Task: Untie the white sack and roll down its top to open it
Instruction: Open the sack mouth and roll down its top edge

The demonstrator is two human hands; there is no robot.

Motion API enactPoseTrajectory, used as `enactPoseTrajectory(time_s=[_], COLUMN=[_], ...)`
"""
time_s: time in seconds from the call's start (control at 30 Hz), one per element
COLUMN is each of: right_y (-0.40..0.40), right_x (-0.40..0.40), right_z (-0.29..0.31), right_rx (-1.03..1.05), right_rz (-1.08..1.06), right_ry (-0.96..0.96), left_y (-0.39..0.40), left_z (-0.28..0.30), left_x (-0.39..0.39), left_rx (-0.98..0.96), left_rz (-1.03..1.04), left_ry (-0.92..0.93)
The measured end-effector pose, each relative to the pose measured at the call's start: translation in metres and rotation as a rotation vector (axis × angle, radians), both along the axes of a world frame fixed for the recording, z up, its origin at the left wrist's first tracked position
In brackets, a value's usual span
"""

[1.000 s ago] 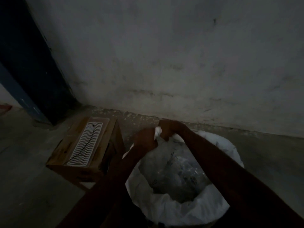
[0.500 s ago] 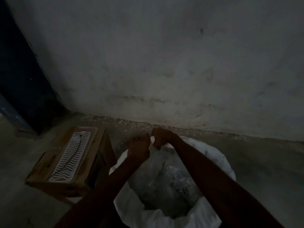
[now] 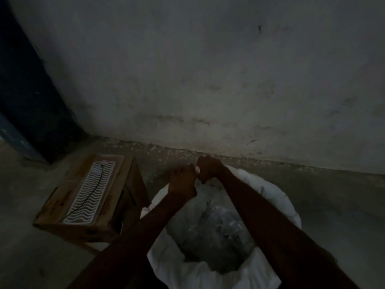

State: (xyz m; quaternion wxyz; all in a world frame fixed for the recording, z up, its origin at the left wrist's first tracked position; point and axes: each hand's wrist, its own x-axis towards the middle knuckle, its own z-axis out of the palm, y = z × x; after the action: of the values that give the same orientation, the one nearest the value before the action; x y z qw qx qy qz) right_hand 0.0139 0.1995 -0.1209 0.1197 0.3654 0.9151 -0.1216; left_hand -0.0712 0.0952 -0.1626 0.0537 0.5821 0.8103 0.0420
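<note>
Gripping white sack (image 3: 268, 197) far rim, both hands, cardboard box (image 3: 87, 199) left

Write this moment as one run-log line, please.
left hand: grips far rim | right hand: grips far rim | white sack: mouth open, near rim rolled | cardboard box: left of sack
</note>
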Motion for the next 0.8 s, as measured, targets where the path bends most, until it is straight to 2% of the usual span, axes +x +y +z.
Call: enactPoseTrajectory(time_s=[0.17,0.23,0.3,0.37,0.4,0.47,0.5,0.57,0.63,0.73,0.8], right_y=[-0.018,-0.019,-0.015,-0.006,0.001,0.017,0.02,0.028,0.027,0.014,0.007], right_x=[0.009,0.013,0.013,0.009,0.008,0.004,0.002,0.001,0.005,0.019,0.028], right_z=[-0.024,-0.04,-0.047,-0.043,-0.037,-0.028,-0.022,-0.022,-0.032,-0.053,-0.067], right_rx=[0.422,0.425,0.309,0.184,0.1,-0.068,-0.136,-0.201,-0.12,0.271,0.4], right_rz=[0.092,0.035,-0.06,-0.128,-0.141,-0.099,-0.08,-0.066,-0.053,0.004,0.0], right_ry=[0.144,0.148,0.125,0.074,0.047,-0.047,-0.115,-0.172,-0.082,0.045,0.063], left_y=[0.023,0.031,0.032,0.029,0.023,0.01,0.008,0.014,0.029,0.058,0.077], left_z=[0.01,0.01,0.005,-0.008,-0.013,-0.017,-0.018,-0.022,-0.023,-0.026,-0.032], left_x=[-0.023,-0.036,-0.042,-0.036,-0.025,0.0,0.008,0.013,0.003,-0.018,-0.029], left_rx=[-0.169,-0.327,-0.379,-0.275,-0.178,-0.006,0.004,0.047,-0.019,-0.168,-0.348], left_rz=[0.082,0.067,0.05,0.037,0.019,-0.04,-0.072,-0.088,0.008,0.103,0.031], left_ry=[-0.389,-0.537,-0.533,-0.438,-0.295,0.102,0.196,0.221,-0.016,-0.389,-0.436])
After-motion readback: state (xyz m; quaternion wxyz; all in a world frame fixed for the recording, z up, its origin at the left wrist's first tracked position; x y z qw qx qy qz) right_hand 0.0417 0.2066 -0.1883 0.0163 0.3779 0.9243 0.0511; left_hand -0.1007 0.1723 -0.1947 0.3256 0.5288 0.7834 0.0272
